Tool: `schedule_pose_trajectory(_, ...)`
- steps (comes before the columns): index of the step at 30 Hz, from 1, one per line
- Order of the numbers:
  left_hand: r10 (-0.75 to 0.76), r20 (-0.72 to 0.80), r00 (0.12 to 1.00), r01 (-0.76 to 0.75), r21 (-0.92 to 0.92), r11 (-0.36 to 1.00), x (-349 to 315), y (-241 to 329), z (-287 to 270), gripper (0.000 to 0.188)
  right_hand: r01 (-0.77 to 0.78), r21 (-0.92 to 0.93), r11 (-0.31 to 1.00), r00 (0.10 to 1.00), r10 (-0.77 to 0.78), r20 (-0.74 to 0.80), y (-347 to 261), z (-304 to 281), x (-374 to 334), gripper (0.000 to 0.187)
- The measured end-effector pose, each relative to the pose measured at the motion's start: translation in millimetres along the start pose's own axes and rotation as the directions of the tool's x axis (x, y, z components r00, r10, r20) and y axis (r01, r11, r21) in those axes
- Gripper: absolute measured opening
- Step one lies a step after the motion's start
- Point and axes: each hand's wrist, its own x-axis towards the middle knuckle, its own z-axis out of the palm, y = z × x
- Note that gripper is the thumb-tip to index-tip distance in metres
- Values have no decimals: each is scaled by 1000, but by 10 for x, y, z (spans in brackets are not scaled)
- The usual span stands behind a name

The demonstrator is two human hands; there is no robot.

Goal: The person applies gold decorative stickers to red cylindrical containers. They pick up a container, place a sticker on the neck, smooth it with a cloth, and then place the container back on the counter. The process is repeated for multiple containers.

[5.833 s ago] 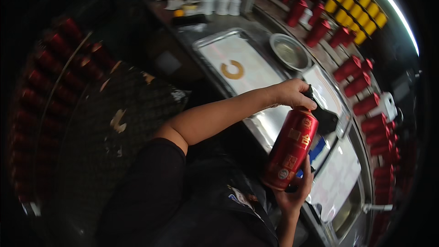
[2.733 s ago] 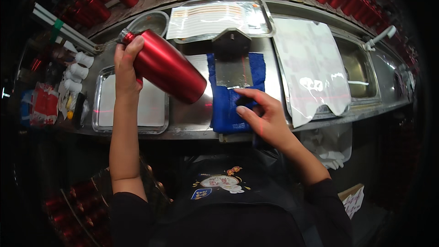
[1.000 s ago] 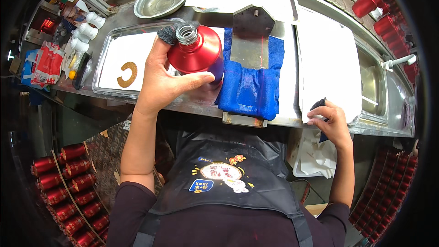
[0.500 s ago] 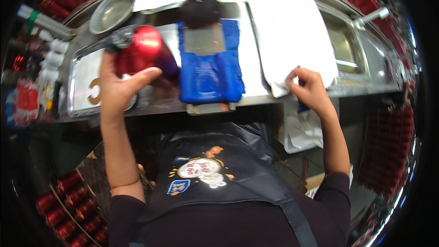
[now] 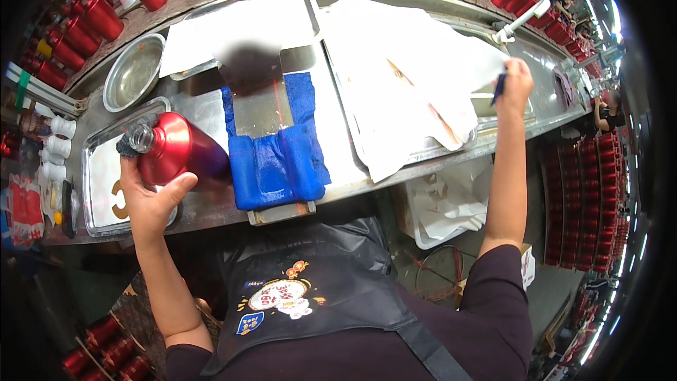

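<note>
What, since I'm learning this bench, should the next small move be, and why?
Probably draw the white sheet clear with the right hand. That hand pinches its edge, which looks raised, while the rest seems to trail back leftward. The left hand holds the red bottle at a tilt beside the blue cloth pad, so the right seems the one to act.

Metal surface [image 5: 201, 101]: runs left to right.
Round bowl [image 5: 132, 76]: rests near the back.
Left tray [image 5: 87, 190]: lies near the bowl.
Blue cradle [image 5: 273, 171]: stands at the front edge.
Rear tray [image 5: 309, 10]: sits behind the cradle.
</note>
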Motion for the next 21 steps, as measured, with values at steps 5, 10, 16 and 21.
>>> schedule_pose_trajectory(5, -74, -11, 997, 74, -21, 997, -55, -14, -16, 85, -148, -213, 966, 938, 70, -338, 324, -645, -57, 15)
schedule_pose_trajectory(10, -91, -14, 996, 90, -33, 995, -53, -34, -36, 90, 153, -802, 578, 988, -117, 104, 138, -229, -661, 60)
schedule_pose_trajectory(16, -52, 1, 999, 52, -58, 997, -27, -37, 1, 88, 428, -873, 234, 809, 331, 486, -134, 915, -705, 56)
schedule_pose_trajectory(21, -52, -36, 998, 52, 0, 999, -59, -40, 5, 87, 390, -849, 356, 834, 255, 489, -199, 856, -301, 25)
